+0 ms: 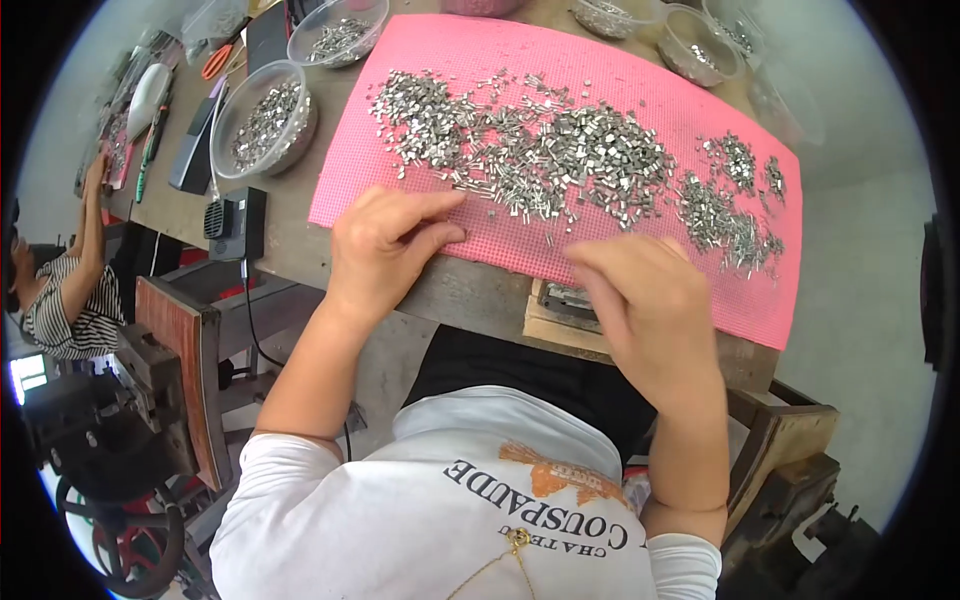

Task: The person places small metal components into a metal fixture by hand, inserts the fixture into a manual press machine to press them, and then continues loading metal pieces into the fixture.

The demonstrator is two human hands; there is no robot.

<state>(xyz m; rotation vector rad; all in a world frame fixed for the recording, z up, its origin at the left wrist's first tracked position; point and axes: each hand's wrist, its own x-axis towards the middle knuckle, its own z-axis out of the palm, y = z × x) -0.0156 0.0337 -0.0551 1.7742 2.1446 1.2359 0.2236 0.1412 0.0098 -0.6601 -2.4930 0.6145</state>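
A pink textured mat (420,45) covers much of the worktop, with small silvery metal pieces spread over it. The main heap of flat metal pieces (610,150) lies in the middle, beside thin metal pins (530,195). At the mat's front left edge is my left hand (385,245), its thumb and forefinger pointing right with a gap between the tips and nothing seen in them. My right hand (650,300) hovers by the front edge, right of centre. Its fingers are curled together, and whatever they may hold is hidden.
Clear plastic tubs (265,120) of metal pieces stand left of the mat, with more tubs (700,48) behind. A small black device (235,225) with a cable sits at the bench's left edge. An open wooden drawer (560,330) is below the mat. Another person (75,290) works far left.
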